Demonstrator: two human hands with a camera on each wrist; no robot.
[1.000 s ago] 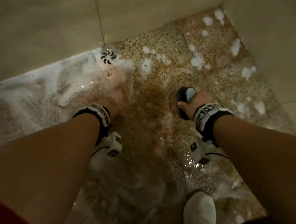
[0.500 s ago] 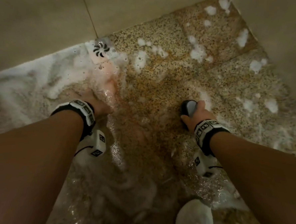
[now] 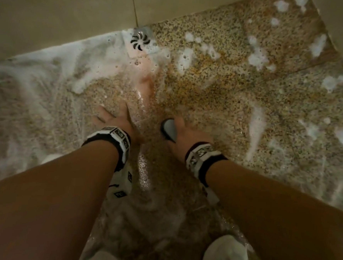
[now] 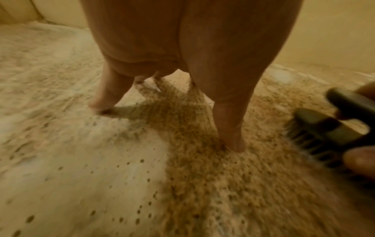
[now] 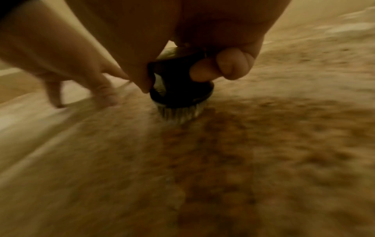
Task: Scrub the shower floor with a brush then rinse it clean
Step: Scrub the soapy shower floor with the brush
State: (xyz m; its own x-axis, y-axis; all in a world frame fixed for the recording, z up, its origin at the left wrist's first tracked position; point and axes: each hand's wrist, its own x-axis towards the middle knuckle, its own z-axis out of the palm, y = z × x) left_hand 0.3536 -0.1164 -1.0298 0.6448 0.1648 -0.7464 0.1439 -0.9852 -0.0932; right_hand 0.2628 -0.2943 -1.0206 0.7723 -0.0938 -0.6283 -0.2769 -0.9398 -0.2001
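your right hand (image 3: 188, 132) is wrapped around the dark brush (image 3: 169, 129), thumb and curled fingers (image 5: 221, 67) clamped on its handle, and the bristles are down on the speckled shower floor (image 3: 239, 97) roughly in the middle of the wet patch. from your right wrist view the brush (image 5: 180, 89) stands upright with its pale bristles pressed against the stone, though that view is smeared with blur. your left hand (image 3: 115, 116) sits just beside it, holding nothing, with the fingers spread and their tips planted on the floor; your left wrist view shows those fingertips (image 4: 233, 141) touching the wet surface, with the brush (image 4: 328, 133) at the right edge of that view. white foam (image 3: 56, 62) lies thick along the wall to your left and in scattered blobs toward the far right corner. the round drain (image 3: 140, 41) sits against the tiled wall (image 3: 63, 12), ahead of your left hand, with suds around it. water glistens on the floor between your forearms. a white shoe (image 3: 226, 255) shows at the bottom edge, under your right arm. both wrists carry the black-and-white camera bands (image 3: 114, 136).
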